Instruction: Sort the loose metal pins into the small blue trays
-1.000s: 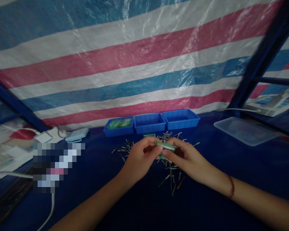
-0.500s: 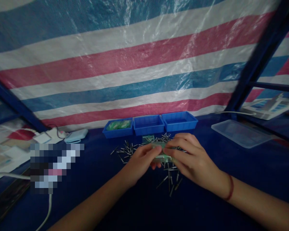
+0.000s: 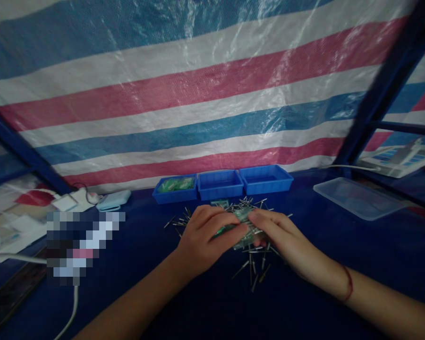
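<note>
Both hands meet over a pile of thin metal pins on the dark blue table. My left hand has its fingers closed on the left side of a small clear greenish packet. From the right, my right hand grips the same packet between thumb and fingers. Shiny pieces show through the packet, and something bright green shows under the left fingers. Another small greenish packet lies just behind the hands, among the pins. Fingers hide part of the pile.
Three blue trays stand in a row behind the pile: the left tray holds green packets, beside a middle tray and a right tray. A clear plastic lid lies right; a light blue case and cables lie left.
My left hand has come over the top of the packet, with its fingers now stretching across it. My right hand has shifted slightly lower and right, and the packet has turned and moved right.
</note>
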Demonstrator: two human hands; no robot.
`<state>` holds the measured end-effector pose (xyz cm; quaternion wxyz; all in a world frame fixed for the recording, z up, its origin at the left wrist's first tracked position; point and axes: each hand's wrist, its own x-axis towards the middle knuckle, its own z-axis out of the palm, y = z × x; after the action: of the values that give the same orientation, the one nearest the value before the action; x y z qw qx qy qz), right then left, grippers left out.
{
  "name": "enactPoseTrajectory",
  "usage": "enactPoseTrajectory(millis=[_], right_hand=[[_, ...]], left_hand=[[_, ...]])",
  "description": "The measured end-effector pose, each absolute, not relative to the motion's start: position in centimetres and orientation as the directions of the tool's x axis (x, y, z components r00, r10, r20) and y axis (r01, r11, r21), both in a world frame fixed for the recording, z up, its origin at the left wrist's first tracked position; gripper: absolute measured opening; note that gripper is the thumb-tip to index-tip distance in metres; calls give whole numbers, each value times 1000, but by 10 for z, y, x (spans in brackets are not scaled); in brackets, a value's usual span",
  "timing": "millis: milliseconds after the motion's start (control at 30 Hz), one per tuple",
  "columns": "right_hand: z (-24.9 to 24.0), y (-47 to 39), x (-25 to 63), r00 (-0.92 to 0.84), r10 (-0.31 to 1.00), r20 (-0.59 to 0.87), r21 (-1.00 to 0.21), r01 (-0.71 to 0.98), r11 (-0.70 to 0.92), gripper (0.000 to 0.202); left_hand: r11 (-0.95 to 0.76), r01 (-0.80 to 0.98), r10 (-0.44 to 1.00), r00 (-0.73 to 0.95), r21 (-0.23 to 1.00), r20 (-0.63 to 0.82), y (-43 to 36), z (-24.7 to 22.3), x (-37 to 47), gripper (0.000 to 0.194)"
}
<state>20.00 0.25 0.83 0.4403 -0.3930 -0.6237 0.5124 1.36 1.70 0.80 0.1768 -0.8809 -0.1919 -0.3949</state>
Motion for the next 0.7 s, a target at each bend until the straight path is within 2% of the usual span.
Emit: enactPoseTrajectory(millis=[100, 233, 300, 367, 433, 500, 633, 700], right_hand=[[3, 6, 199, -315, 944, 92, -995, -53, 80, 30], [2, 9, 200, -329, 934, 139, -983, 67, 170, 38], [3, 9, 199, -348, 927, 143, -974, 115, 194, 41], [2, 9, 199, -379, 917, 125, -974, 130, 187, 43], [0, 9, 198, -409, 908, 92, -978, 136, 160, 42], [-2, 9, 197, -431, 899, 73, -978, 147, 149, 42], [-5, 8, 196, -470, 879, 84, -970, 164, 181, 41], [-5, 8, 197, -477, 875, 83, -969, 167, 183, 41]], left_hand=[[-844, 493, 189, 645, -213, 741, 17, 8, 14, 22], [-811, 481, 131, 703, -332, 699, 26, 8, 3, 26], [-780, 517, 137, 691, -353, 710, 37, 10, -10, 28], [-710, 646, 257, 608, -280, 751, 52, 14, -27, 25], [-515, 849, 478, 398, -118, 783, 70, 16, -47, 23], [-395, 917, 571, 283, -43, 770, 87, 15, -67, 27], [-358, 932, 733, 314, -50, 604, 108, -3, -93, 26], [-344, 937, 773, 316, -55, 551, 111, -11, -96, 35]])
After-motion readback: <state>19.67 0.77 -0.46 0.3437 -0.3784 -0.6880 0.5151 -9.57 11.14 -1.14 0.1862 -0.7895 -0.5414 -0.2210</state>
